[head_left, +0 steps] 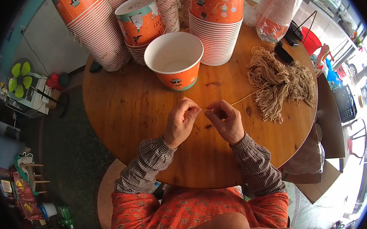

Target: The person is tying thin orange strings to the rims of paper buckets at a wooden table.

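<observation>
Over the middle of the round wooden table, my left hand (181,122) and my right hand (227,122) face each other, a short gap between their fingertips. Each one pinches a thin tan string (244,98), which stretches across the gap. From my right hand the string runs to a tangled bundle of tan strings (277,83) lying on the right of the table. Just beyond my hands stands an orange paper bucket (175,61) with a white inside and a green band at its base, upright and apart from my fingers.
Tall stacks of nested paper buckets (217,37) line the table's far side, and another bucket (141,22) tops a shorter stack. Bagged buckets (276,14) stand far right. A dark handle-like object (283,54) touches the string bundle. Cardboard boxes (318,181) sit beside the table.
</observation>
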Demonstrator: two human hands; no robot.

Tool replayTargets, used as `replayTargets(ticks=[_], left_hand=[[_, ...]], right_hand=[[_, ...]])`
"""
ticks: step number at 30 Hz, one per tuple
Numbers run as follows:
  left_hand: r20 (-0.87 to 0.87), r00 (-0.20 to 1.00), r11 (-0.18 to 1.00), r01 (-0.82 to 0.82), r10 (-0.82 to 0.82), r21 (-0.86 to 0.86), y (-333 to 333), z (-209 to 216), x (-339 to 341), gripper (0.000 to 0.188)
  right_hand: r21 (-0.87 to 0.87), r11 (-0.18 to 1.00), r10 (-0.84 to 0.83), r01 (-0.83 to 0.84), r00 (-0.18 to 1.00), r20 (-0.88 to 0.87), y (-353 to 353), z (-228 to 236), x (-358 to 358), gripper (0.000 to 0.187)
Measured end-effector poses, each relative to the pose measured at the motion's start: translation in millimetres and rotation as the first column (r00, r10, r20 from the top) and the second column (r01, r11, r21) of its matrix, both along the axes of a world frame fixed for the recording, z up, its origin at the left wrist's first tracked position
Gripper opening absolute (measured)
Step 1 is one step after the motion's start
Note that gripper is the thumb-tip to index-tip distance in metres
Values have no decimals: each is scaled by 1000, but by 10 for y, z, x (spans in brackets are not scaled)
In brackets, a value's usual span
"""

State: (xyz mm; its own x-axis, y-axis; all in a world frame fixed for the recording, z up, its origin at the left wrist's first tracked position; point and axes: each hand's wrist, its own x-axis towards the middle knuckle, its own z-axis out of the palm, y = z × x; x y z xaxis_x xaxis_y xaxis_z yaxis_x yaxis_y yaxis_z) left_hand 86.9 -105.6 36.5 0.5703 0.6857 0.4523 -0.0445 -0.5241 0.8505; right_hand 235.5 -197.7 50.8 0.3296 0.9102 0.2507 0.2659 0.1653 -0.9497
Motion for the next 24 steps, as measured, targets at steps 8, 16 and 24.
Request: replayTargets(ticks=[8, 16, 24], left_hand=[[4, 1000, 991, -21, 20, 129, -8, -6, 35, 12], [-46, 998, 966, -35, 48, 257, -1, 7, 37, 12], [-44, 992, 923, -93, 118, 372, 23, -24, 73, 17]], right_hand=[[4, 1000, -16, 16, 1000, 12, 12, -19, 12, 12], [-107, 994, -13, 24, 995, 99, -2, -15, 50, 17], [-49, 998, 39, -37, 999, 34, -21, 38, 61, 14]])
